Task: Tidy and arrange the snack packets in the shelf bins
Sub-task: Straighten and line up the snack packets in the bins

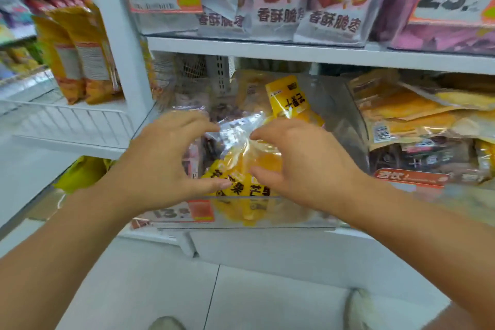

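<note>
We're looking down into a clear plastic bin (345,104) on the middle shelf, and both our hands are over it. Our left hand (163,158) curves in from the left, fingers and thumb spread like a claw, the fingertips at the crinkled clear top of a packet. Our right hand (302,161) mirrors it from the other side, thumb and fingers bent around the yellow packet (241,169) with black lettering. Whether either hand actually pinches the wrapper or only hovers at it, we cannot tell; the frame is blurred right there. That yellow packet lies in the front of the bin, tilted against its clear front wall. Behind it a second yellow packet (292,99) stands upright, leaning slightly. To the right, a neighbouring bin (359,126) is heaped with orange and dark packets. Above, the upper shelf carries white packets (329,16) with red fruit pictures and price cards. At the far left, orange bags (77,53) stand on a wire shelf.
</note>
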Demonstrator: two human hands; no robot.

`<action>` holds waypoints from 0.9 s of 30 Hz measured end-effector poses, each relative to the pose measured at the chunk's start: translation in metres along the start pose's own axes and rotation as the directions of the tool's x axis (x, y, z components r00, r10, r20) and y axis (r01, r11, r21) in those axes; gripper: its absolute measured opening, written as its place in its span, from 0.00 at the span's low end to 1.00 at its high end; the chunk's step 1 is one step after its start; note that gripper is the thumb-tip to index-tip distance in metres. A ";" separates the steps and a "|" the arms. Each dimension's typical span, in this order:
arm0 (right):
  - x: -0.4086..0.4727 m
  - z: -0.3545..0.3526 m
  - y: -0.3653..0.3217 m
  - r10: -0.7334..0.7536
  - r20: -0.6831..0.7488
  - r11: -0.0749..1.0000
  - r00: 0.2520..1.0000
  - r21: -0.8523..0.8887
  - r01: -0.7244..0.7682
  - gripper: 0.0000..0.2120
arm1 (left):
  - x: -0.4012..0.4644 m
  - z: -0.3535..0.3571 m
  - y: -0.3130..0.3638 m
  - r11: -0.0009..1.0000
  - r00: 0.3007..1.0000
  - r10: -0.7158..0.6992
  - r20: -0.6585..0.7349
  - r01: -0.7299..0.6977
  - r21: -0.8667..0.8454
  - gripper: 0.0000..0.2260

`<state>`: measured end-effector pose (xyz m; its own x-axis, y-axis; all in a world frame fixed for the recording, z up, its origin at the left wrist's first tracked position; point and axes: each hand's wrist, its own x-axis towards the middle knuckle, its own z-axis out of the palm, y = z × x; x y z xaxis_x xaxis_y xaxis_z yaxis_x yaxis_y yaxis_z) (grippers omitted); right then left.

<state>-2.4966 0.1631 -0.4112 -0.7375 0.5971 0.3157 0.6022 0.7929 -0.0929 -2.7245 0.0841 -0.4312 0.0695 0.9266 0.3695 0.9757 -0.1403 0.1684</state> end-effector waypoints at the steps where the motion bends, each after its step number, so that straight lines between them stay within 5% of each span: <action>1: 0.010 0.007 0.000 -0.003 0.022 0.998 1.000 0.059 0.001 0.22 | -0.005 0.000 -0.006 0.998 0.998 -0.053 0.039 0.052 0.031 0.42; 4: 0.030 0.022 0.007 0.008 0.186 0.981 0.983 0.189 -0.044 0.30 | -0.010 0.001 -0.011 0.983 0.987 -0.131 0.089 0.117 0.143 0.42; 7: 0.041 0.026 0.020 0.079 0.231 0.997 0.970 -0.010 -0.079 0.43 | -0.001 0.007 -0.004 0.953 0.966 -0.206 0.158 0.161 0.257 0.40; 11: 0.052 0.020 0.020 0.167 0.272 0.977 0.948 -0.177 -0.121 0.50 | 0.014 0.012 -0.008 0.897 0.913 -0.317 0.258 0.201 0.393 0.52; 14: 0.062 0.013 0.010 0.069 0.198 0.953 0.978 -0.304 -0.005 0.57 | 0.022 0.009 -0.011 0.887 0.866 -0.340 0.367 0.165 0.432 0.53; 18: 0.075 0.031 -0.009 -0.126 0.451 0.924 0.883 -0.271 0.270 0.48 | 0.030 0.007 -0.011 0.886 0.836 -0.371 0.404 0.189 0.423 0.53; 24: 0.080 0.025 -0.007 0.085 0.526 0.909 0.846 -0.388 0.150 0.34 | 0.028 0.014 -0.019 0.857 0.857 -0.355 0.373 0.138 0.497 0.55; 27: 0.072 0.028 -0.002 0.000 0.486 0.954 0.874 -0.263 0.146 0.33 | 0.027 0.015 -0.017 0.847 0.881 -0.349 0.319 0.152 0.509 0.52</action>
<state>-2.5596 0.2075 -0.4149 -0.7928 0.5812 -0.1836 0.5472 0.8114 0.2054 -2.7359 0.1164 -0.4376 -0.2133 0.9767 -0.0244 0.9431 0.1993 -0.2663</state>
